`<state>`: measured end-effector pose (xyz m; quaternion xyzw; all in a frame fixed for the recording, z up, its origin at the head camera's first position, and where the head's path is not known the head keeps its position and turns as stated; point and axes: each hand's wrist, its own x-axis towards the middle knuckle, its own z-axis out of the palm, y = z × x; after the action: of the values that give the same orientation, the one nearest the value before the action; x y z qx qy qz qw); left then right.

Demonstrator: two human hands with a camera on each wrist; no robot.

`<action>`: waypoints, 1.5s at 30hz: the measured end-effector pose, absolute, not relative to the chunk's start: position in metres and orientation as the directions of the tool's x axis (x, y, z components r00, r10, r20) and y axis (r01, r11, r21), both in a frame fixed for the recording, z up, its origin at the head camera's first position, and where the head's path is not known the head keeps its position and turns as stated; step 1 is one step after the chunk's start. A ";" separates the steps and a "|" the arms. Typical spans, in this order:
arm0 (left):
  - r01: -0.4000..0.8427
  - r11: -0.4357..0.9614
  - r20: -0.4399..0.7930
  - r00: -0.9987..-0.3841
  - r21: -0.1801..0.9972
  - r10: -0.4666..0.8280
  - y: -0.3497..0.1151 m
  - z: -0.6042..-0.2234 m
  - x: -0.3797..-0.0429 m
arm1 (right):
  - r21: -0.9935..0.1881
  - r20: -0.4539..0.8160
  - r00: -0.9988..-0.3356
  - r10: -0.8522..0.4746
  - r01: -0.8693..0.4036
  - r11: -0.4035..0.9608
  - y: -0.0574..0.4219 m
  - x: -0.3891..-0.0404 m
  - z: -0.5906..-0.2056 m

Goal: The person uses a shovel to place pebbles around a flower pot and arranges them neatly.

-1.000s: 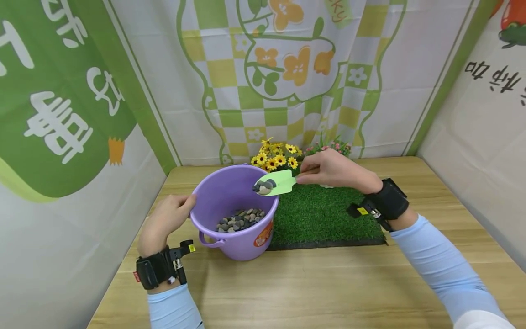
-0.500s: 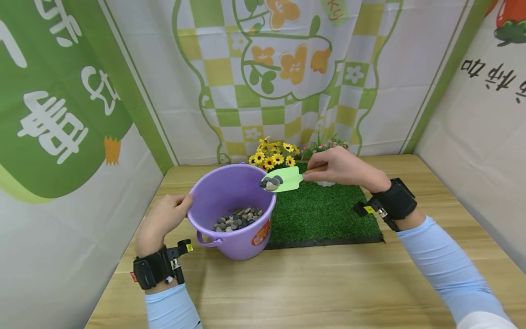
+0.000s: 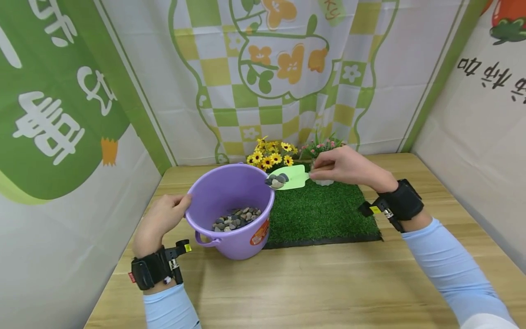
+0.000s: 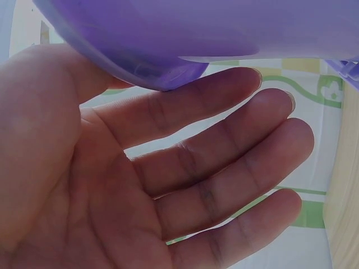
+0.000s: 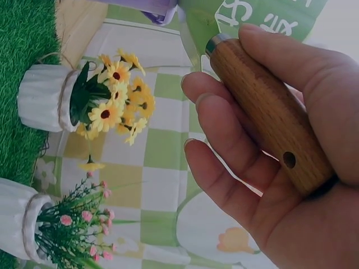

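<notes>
A purple bucket (image 3: 242, 244) with small stones (image 3: 236, 220) in its bottom stands at the left of the table. My left hand (image 3: 162, 219) pinches its left rim between thumb and index finger; in the left wrist view the other fingers (image 4: 247, 179) extend away from the wall. Beyond the bucket's right rim, my right hand (image 3: 349, 169) holds a light green garden trowel (image 3: 297, 176) out level, several stones (image 3: 277, 181) on its tip. The trowel's wooden handle (image 5: 269, 112) lies between thumb and fingers in the right wrist view. The blade's tip overlaps the rim in the head view.
An artificial grass mat (image 3: 324, 214) lies right of the bucket on the wooden table (image 3: 312, 283). At its back stand a pot of yellow flowers (image 3: 271, 154) and a pot of pink flowers (image 3: 322, 145), partly behind my right hand. Printed cloth walls enclose the back and sides.
My right hand has moved right with the trowel and its stones, from over the bucket's opening to the right rim. The left hand keeps its hold on the rim.
</notes>
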<state>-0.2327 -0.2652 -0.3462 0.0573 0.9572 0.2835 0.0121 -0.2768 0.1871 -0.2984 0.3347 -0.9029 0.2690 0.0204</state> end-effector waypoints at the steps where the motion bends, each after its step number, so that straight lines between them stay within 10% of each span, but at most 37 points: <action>1: 0.106 0.835 0.012 -0.993 0.540 0.118 -0.265 -0.346 -0.233 | -0.470 0.217 -0.779 -0.589 -0.612 0.636 0.188 -0.277 -0.299; 45: 0.114 0.838 0.021 -0.992 0.533 0.121 -0.266 -0.347 -0.233 | -0.478 0.197 -0.912 -0.360 -0.410 0.776 0.260 -0.273 -0.318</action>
<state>-0.2327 -0.2660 -0.3469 0.0611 0.9587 0.2777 0.0066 -0.2733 0.2599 -0.3185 0.2047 -0.9413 0.2643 0.0470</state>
